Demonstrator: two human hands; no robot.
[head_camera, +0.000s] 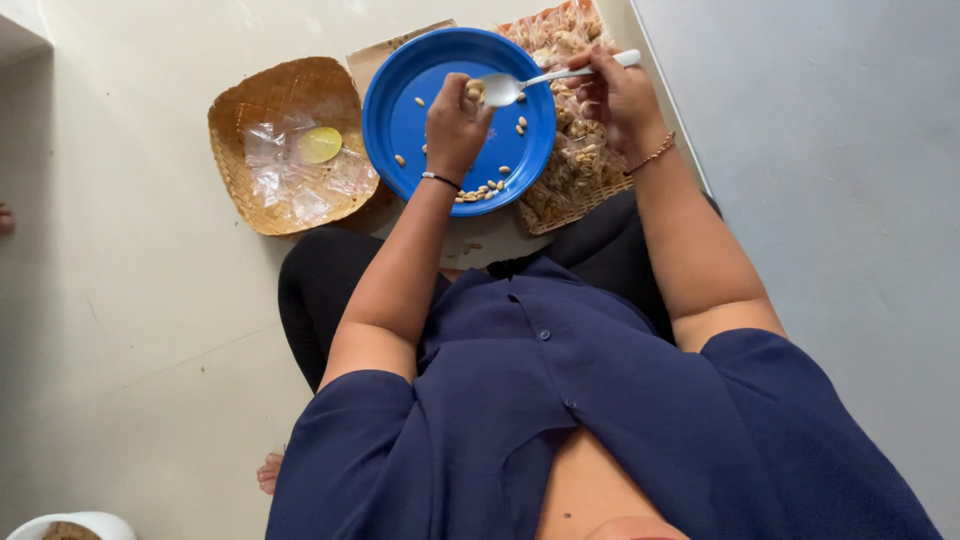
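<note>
the left hand is curled into a loose fist over the blue plate, fingers pinched on something small at the bowl of the spoon; what it holds is too small to tell. the right hand grips the spoon's white handle. far left, a woven basket holds clear plastic bags and a yellow disc. peanuts lie scattered on the plate. a woven tray of bagged peanuts sits beneath the right hand.

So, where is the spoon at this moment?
In the head view the white spoon is in the right hand, its bowl over the blue plate beside the left hand, with the tray of peanut packets just right.
</note>
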